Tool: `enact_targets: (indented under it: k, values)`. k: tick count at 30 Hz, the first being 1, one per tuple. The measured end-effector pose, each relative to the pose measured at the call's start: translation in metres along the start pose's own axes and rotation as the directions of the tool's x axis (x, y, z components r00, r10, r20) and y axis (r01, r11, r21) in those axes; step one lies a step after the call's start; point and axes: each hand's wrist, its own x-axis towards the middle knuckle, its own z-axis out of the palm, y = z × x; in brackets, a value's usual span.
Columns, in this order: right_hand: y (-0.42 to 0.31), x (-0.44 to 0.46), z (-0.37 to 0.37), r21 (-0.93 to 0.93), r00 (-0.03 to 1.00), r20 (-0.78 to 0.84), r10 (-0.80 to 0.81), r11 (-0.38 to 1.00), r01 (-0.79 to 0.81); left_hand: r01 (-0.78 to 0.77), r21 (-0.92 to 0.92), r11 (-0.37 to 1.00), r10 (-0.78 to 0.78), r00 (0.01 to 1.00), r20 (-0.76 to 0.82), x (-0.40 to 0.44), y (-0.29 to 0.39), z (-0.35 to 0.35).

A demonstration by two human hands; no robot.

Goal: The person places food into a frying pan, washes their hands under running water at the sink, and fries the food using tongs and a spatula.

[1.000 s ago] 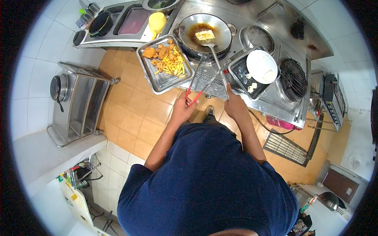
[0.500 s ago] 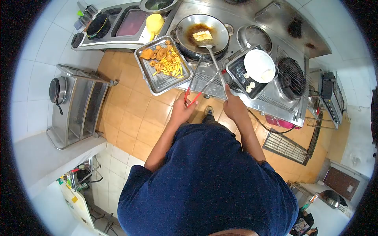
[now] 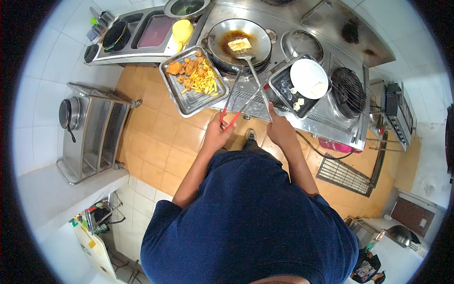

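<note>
My left hand [image 3: 217, 136] is closed around tongs [image 3: 227, 106] with red grips, whose arms are spread apart. In my right hand [image 3: 283, 131] is a long-handled metal spatula [image 3: 257, 80]. Its blade rests inside the wok [image 3: 261, 39], near the front side. A yellowish, folded-looking piece of food [image 3: 240, 44] lies in brown oil in the wok, just beyond the blade and apart from it. Left of the tongs, a metal tray [image 3: 191, 106] holds fried pieces [image 3: 193, 67] and fries [image 3: 203, 84].
Right of the wok, a black tray [image 3: 302, 112] carries a white bowl [image 3: 308, 75] and pale food bits [image 3: 298, 104]. Beyond are a round lid [image 3: 295, 41] and a burner with a grate [image 3: 347, 90]. A yellow container [image 3: 182, 30] stands back left. A steel cart [image 3: 90, 132] is at left.
The view has shifted slightly, so the wok and trays appear a little further left. Both hands keep their grips, and the spatula blade stays in the wok.
</note>
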Motion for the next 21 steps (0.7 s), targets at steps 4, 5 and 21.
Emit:
enact_targets:
  k: [4,5,21]
  values:
    - [0.003,0.001,0.001,0.004,1.0,0.0,-0.008,1.0,0.008,-0.005,-0.011,1.0,0.005,1.0,0.0,0.001,-0.003,0.001]
    - [0.003,0.001,0.0,0.003,1.0,0.004,-0.005,1.0,0.005,0.001,-0.016,1.0,-0.001,1.0,0.0,0.001,-0.002,0.001]
    - [0.004,0.01,0.002,-0.002,1.0,0.025,-0.002,1.0,0.002,-0.001,-0.005,1.0,0.001,1.0,0.012,0.004,0.001,0.003]
